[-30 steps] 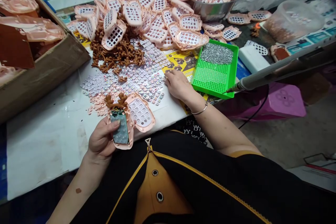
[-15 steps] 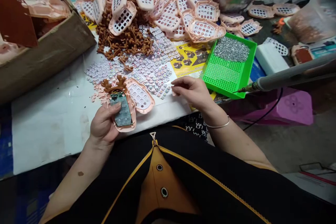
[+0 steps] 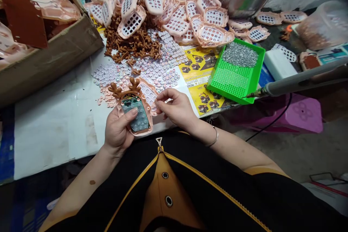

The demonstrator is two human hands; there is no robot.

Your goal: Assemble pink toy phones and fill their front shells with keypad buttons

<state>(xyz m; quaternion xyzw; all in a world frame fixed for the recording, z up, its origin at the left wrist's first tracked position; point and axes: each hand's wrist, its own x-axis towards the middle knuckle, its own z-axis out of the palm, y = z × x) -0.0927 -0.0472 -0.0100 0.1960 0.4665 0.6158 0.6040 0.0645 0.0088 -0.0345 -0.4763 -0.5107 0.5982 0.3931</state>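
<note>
Our left hand (image 3: pixel 117 127) clamps the shell (image 3: pixel 147 108), antlers (image 3: pixel 134 85) frame-upward, long axis slanting lower right; our right hand (image 3: pixel 179 110) pinches, fingers together.

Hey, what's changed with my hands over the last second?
Your right hand has moved left, from beside the green tray to next to the keypad shell, with its fingers pinched; whether they hold anything can't be told. Your left hand still holds the shell with the circuit board, and the tray stays put.
</note>
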